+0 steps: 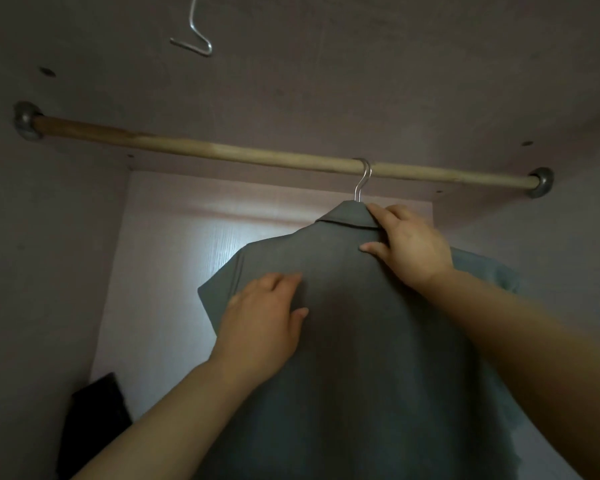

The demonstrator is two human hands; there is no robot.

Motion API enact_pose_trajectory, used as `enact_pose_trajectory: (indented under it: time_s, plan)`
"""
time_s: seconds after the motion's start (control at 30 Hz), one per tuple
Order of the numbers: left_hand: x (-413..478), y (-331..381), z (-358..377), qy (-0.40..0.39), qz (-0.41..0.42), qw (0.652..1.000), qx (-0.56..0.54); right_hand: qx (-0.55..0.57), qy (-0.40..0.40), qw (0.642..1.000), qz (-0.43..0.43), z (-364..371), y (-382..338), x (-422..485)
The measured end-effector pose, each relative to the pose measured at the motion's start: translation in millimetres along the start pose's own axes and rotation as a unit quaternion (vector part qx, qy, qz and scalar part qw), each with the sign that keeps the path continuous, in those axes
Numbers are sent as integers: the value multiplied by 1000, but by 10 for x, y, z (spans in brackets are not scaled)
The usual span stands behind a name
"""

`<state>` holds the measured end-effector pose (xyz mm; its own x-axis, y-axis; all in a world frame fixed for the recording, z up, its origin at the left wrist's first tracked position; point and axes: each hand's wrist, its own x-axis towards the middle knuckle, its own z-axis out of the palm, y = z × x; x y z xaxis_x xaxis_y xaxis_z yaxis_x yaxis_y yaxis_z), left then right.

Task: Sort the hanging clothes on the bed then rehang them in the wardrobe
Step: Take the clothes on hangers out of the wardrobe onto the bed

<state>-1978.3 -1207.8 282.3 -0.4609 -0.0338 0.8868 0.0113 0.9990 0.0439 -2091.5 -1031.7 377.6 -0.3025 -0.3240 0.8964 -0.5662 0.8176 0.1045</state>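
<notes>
Already the shirt (361,341) hung just below the rod (222,152). Left hand (264,317) lay flat, open, on its back; right hand (409,244) gripped the collar (347,218). The hook (362,178) sat over the rod; a careless tug could lift it off, dropping the shirt.

Black flat object (97,420) in lower-left corner, edges lost in shadow; bent metal wire (195,41) at top, well apart.
</notes>
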Motion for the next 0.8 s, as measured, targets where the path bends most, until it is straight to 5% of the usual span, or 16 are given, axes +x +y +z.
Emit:
enact_pose_trajectory:
  time_s: [0.57, 0.8]
  plan:
    - [790, 172, -145, 98, -3, 992, 74, 96, 97, 988, -71, -197, 325, 302]
    - [610, 234, -146, 72, -3, 993, 89, 164, 117, 973, -116, -272, 309, 11]
